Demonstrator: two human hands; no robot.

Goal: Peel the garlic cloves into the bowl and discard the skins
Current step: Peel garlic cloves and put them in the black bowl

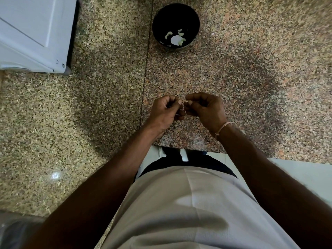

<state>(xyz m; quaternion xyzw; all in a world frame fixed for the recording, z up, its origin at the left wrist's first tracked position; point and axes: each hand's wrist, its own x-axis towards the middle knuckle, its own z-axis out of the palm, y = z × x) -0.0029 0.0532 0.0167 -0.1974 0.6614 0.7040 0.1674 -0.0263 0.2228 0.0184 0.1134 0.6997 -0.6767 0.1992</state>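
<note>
A black bowl [158,18] stands on the speckled granite counter at the top centre, with several peeled garlic cloves [175,38] lying in its bottom. Below it, above the counter's front part, my left hand [166,110] and my right hand [206,108] meet with curled fingers. Between their fingertips they pinch a small garlic clove [183,105] with pale skin; most of it is hidden by the fingers. A thin band circles my right wrist.
A white appliance [32,33] fills the top left corner of the granite counter [89,105]. A counter seam runs down from the bowl toward my hands. The counter's front edge lies just under my wrists. Something wrapped in clear plastic [12,232] shows at the bottom left.
</note>
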